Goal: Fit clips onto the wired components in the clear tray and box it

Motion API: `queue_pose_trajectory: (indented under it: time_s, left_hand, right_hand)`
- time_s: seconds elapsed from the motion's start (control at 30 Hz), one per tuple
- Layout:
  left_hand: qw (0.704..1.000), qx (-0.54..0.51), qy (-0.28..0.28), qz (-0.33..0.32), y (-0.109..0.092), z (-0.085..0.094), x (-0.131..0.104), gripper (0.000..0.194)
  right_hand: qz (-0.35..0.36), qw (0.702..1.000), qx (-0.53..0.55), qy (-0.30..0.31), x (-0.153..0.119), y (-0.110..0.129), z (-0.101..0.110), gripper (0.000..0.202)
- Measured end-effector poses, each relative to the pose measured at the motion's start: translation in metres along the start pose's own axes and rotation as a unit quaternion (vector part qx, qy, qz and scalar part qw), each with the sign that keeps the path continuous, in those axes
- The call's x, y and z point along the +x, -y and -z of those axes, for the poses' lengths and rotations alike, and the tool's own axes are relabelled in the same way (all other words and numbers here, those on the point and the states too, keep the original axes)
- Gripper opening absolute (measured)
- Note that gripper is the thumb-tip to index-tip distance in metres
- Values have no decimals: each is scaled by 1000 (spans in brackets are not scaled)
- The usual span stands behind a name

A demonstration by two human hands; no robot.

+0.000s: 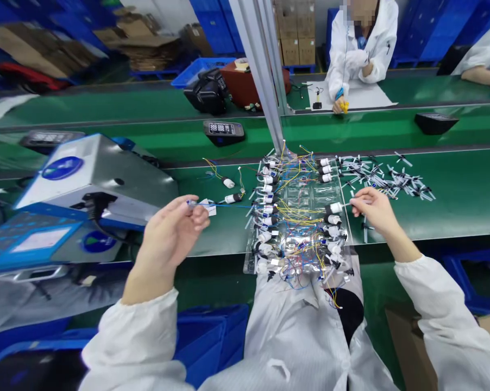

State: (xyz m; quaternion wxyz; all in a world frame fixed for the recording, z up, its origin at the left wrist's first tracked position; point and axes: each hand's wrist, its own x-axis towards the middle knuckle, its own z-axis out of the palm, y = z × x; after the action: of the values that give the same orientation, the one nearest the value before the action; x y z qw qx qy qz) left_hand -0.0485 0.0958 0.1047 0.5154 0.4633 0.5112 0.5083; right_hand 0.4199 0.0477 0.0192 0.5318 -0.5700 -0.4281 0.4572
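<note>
"While the left hand (pixel 169 231) pinches a blue wire (pixel 234 206) reaching the tray (pixel 250 262), what's the right hand (pixel 375 209) gripping?"
"A white strip (pixel 346 205), at the tray's edge; wire-handling, I'd judge, next needing gentle tension."

I cd make out only 8-like digits on blk display (pixel 224 132); machine's (pixel 133 171) rd. blue sticker (pixel 62 168) was illegible, too sm.
</note>
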Motion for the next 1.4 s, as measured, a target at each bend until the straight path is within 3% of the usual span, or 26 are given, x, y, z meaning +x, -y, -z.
queue_pose_trajectory:
  time_s: [0.17, 0.3, 0.4, 0.5, 0.6, 0.73, 0.9, 1.07, 1.17, 1.4]
  left_hand:
    - [995, 46, -42, -74, 13, -13, 8, 21]
    - [984, 80, -19, -160, 11, -51, 17, 26]
    - [977, 85, 52, -188, 7, -94, 23, 28]
    - [972, 54, 168, -153, 12, -139, 29, 39]
    - [955, 31, 280, -92, 27, -178, 38, 40]
    - [936, 75, 340, -58, 54, -211, 48, 33]
    - [929, 95, 358, 17, 81, -223, 52, 40]
    - [919, 108, 376, -45, 92, -223, 52, 37]
    - [918, 80, 385, -43, 96, -223, 52, 36]
    - [931, 43, 357, -60, 98, -226, 50, 27]
  right_hand:
    - [-22, 1000, 3, -1, -3, -33, -10, 43]
    - [0, 999, 3, -50, -12, -34, 1, 35]
    - [42, 995, -37, -83, -15, -28, 0, 29]
    - [84, 990, -62, -100, -14, -23, -10, 22]
    - [97, 992, -9, -84, -10, -19, -25, 19]
    - [96, 989, 63, -89, -4, -12, -43, 23]
    - [112, 992, 16, -64, 1, -10, -58, 14]
    - [158, 986, 21, -42, 5, -19, -63, 7]
    - [176, 983, 27, -41, 6, -22, -65, 5]
    - [129, 988, 53, -67, 1, -25, -70, 10]
